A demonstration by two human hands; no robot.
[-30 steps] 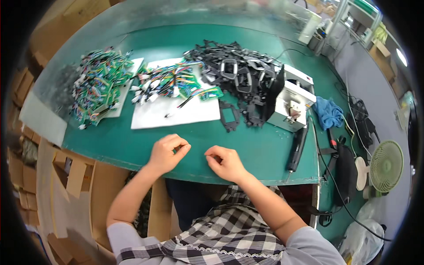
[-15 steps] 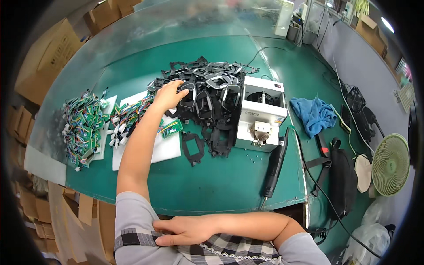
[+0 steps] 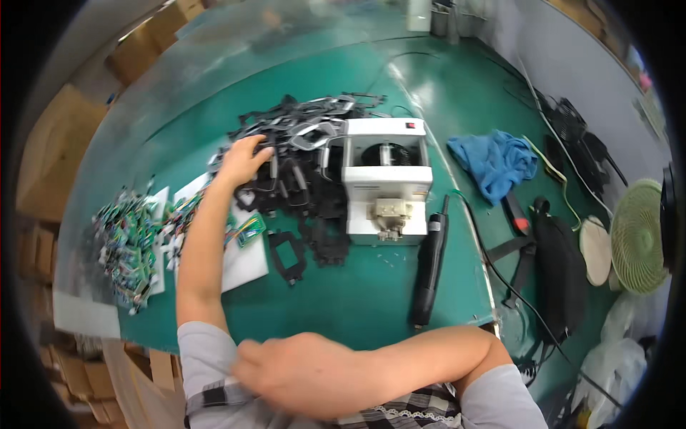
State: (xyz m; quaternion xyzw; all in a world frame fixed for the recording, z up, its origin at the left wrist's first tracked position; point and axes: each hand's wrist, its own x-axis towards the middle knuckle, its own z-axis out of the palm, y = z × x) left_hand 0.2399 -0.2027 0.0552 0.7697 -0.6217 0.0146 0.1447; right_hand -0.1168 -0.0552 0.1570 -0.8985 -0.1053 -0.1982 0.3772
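Two bare hands in the head view, the only view here. Left arm is stretched over the worktop (image 3: 343, 304), left hand (image 3: 243, 163) at the near-left side of the heap of black plastic frames (image 3: 304, 123). Thumb and index stand a little apart; can't tell whether the fingers touch or grip a frame. Right hand (image 3: 304, 372) is low, in front of the checked apron (image 3: 421, 407), loosely curled and motion-blurred; nothing seen in it, grip can't be confirmed.

Frames: heaped left of the white machine (image 3: 389, 179), plus one loose frame (image 3: 289, 274) lying flat, near side of the heap. Wired green boards (image 3: 250, 229) sit on the white foam sheet (image 3: 244, 270), partly behind the left forearm; second board pile (image 3: 128, 247) further left. Black power screwdriver (image 3: 429, 275) lies just right of the machine.

Step, my read: selecting a part at the heap. Next move calls for a pinch on one frame edge and a clean lift; parts look interlocked, so neighbours may snag.
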